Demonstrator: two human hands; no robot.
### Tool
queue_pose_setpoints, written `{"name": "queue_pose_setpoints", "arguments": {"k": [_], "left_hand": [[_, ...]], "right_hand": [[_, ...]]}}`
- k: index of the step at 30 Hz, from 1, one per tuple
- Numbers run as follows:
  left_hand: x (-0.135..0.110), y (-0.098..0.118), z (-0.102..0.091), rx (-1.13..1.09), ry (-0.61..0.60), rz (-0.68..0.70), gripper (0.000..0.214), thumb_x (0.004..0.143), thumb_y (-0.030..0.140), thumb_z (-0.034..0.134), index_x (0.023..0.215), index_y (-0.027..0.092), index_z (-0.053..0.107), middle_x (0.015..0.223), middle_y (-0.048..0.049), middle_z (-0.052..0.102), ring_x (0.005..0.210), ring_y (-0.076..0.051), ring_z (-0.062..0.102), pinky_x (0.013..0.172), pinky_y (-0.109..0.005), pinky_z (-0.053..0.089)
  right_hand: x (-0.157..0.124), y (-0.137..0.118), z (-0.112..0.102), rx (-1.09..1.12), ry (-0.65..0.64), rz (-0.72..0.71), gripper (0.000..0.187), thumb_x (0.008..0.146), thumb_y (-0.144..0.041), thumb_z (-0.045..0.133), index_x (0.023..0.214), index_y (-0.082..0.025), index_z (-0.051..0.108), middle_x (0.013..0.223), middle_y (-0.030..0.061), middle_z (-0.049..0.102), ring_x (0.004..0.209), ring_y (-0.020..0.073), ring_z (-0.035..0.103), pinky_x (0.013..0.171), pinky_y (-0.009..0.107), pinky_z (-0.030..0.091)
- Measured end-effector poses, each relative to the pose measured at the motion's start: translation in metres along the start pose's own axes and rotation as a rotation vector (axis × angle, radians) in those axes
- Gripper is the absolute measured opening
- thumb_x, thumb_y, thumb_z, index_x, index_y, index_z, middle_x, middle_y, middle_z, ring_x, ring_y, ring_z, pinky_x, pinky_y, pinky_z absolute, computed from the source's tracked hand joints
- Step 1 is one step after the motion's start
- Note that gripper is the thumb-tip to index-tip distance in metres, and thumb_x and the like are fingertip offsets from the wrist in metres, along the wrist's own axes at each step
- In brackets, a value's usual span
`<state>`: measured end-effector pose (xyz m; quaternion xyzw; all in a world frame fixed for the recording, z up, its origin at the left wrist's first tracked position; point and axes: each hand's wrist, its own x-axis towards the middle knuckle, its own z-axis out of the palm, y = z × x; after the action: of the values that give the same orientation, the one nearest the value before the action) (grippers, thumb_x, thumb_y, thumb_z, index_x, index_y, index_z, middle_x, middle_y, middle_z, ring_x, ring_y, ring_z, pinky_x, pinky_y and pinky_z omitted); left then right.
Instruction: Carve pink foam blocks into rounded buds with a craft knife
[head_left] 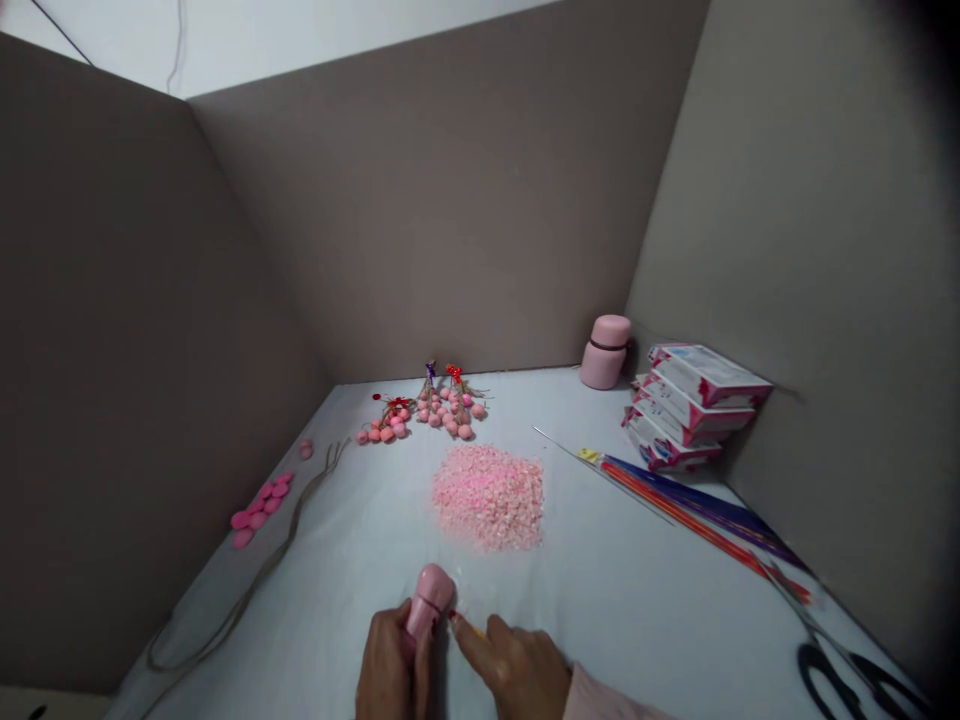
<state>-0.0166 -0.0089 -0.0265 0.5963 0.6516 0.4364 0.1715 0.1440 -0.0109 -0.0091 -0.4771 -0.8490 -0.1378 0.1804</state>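
A small pink bottle-like object with a rounded top [435, 588] is wrapped in the fingers of my left hand [386, 665], tilted up and to the right. Just right of it, my right hand [517, 665] has its index finger stretched toward the object and the other fingers curled. A bit of yellow shows under those curled fingers; what it belongs to is hidden. Beyond both hands lies a heap of small pink beads or chips [487, 495] on the white tabletop [360, 530].
Bead-and-twine bunches [450, 405] lie at the back. Flat pink pieces [259, 510] and a long twine [285, 540] lie left. At right are a pink jar [604, 352], stacked boxes [690, 405], red and purple strands [675, 508] and scissors [832, 640]. Grey panels [450, 220] enclose the table.
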Motion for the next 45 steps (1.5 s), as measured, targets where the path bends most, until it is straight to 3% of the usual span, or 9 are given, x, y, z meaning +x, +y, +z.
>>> {"name": "queue_pose_setpoints", "arguments": {"k": [12,19,29,45], "left_hand": [[0.001,-0.001,-0.001,0.006,0.004,0.048,0.030,0.082,0.044,0.046,0.094,0.018,0.055,0.083,-0.0086,0.062,0.077,-0.026,0.061,0.070,-0.042,0.047],[0.001,-0.009,0.003,-0.001,0.025,0.059,0.033,0.082,0.046,0.046,0.097,0.018,0.055,0.086,-0.0090,0.062,0.081,-0.027,0.061,0.072,-0.042,0.047],[0.001,-0.003,0.000,-0.014,0.036,0.026,0.032,0.081,0.047,0.046,0.093,0.019,0.055,0.079,-0.0064,0.062,0.072,-0.025,0.061,0.066,-0.039,0.046],[-0.001,0.004,0.000,-0.033,0.027,-0.013,0.032,0.081,0.049,0.046,0.093,0.020,0.055,0.080,-0.0065,0.062,0.072,-0.025,0.062,0.066,-0.038,0.046]], "right_hand": [[0.000,-0.001,0.001,-0.034,-0.010,0.020,0.021,0.085,-0.012,0.052,0.099,-0.027,0.055,0.058,-0.0045,0.057,0.037,0.0142,0.056,0.033,0.023,0.033],[-0.009,0.006,0.012,0.038,0.137,-0.009,0.027,0.091,-0.011,0.045,0.111,-0.027,0.054,0.059,-0.0044,0.055,0.040,0.0114,0.056,0.035,0.021,0.033],[-0.005,0.006,0.015,0.075,0.173,-0.047,0.029,0.092,-0.010,0.039,0.113,-0.024,0.055,0.060,-0.0034,0.054,0.039,0.0121,0.053,0.035,0.022,0.034],[0.002,0.007,0.004,0.115,0.057,-0.073,0.032,0.092,-0.010,0.036,0.119,-0.020,0.050,0.067,-0.0007,0.056,0.045,0.0133,0.056,0.040,0.023,0.039]]}}
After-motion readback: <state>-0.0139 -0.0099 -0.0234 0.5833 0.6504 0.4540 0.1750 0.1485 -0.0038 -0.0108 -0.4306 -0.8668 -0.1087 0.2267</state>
